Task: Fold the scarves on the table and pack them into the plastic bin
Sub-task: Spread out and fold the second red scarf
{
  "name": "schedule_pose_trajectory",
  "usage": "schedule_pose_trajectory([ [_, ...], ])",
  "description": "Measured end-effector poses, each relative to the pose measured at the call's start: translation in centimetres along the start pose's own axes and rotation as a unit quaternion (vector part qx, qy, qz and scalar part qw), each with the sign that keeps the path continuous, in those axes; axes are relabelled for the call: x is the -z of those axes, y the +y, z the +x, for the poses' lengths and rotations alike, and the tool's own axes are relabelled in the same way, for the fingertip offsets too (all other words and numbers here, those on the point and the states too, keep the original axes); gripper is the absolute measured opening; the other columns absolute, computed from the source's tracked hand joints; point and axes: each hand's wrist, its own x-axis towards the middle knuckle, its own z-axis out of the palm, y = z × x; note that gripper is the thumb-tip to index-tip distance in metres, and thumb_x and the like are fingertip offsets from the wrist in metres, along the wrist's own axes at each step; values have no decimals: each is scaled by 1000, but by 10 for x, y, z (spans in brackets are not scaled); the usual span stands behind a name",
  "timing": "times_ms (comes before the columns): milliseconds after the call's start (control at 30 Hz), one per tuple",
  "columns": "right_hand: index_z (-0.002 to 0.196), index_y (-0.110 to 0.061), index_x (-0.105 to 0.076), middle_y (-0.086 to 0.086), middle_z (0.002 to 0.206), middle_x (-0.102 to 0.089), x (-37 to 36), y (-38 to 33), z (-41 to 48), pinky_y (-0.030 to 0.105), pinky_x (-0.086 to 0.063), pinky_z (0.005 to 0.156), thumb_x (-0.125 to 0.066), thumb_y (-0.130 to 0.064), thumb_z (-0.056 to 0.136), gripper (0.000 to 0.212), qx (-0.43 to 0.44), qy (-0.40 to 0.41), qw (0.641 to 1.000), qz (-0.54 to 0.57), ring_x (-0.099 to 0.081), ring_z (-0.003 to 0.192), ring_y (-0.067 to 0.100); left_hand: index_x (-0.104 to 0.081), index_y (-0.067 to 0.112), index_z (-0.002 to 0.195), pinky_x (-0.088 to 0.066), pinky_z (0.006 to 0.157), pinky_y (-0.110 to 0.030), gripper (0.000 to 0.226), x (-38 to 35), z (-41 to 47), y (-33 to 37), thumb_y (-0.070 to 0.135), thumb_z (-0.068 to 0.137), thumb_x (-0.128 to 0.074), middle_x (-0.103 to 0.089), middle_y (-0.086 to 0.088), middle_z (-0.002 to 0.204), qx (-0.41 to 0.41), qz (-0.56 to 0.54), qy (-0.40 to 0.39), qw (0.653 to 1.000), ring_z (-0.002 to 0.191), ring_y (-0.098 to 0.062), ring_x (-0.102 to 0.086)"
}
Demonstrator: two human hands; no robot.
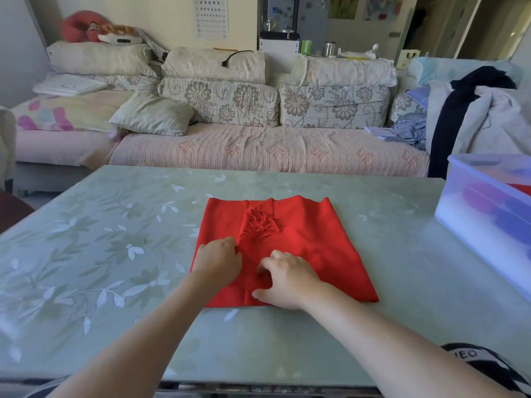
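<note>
The clear plastic bin [471, 196] stands on the right side of the tabletop [115, 254], partly cut off by the picture edge. Through its cloudy wall purple and blue cloth can be seen, and a bit of red cloth at its far side.

The red scarf [310, 239] lies in the middle of the tabletop, well apart from the bin, folded to a flat packet, almost square and a little wider from left to right. Its fringe [260, 222] lies on top and runs from the far edge toward the person.

The left hand [218, 262] pinches the cloth at the near end of the fringe with curled fingers. The right hand [287, 280], just beside it, has its fingers bent and dug into the scarf.

The tabletop is pale green and shiny with white leaves. Behind it stands a sofa [258, 147] with flowered cushions; clothes [474, 110] are piled at its right end.
</note>
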Motion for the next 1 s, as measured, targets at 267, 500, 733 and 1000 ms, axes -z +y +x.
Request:
schedule_pose_trajectory([
  [267,134,-30,-47,0,122,-48,0,3,3,40,-42,96,-65,-33,85,52,-14,78,996,-47,-53,115,25,-47,9,111,-55,61,-37,16,24,4,-6,17,97,-50,-65,-18,89,113,-263,-5,958,63,-35,-66],
  [500,125,-34,-57,-4,116,-49,21,16,1,33,-47,86,-54,-5,81,53,21,31,999,7,-59,108,23,-47,11,118,-45,53,-24,21,56,-3,-34,18,98,-47,-61,-7,82,102,-71,-87,989,63,-26,-63],
  [733,102,-35,-68,-13,97,-57,25,17,5,32,-46,88,-54,-50,84,27,26,-69,996,42,-59,98,14,-48,20,122,-46,84,-32,56,53,-17,-60,58,83,-60,-60,-2,119,64,83,-220,970,104,-22,-59],
  [1000,110,-31,-66,-5,116,-60,17,36,57,36,-42,101,-57,-26,89,24,-1,82,996,37,-54,113,19,-71,23,101,-49,78,-34,20,24,37,-46,13,90,-57,-59,-3,97,-132,-88,18,987,89,-25,-60],
])
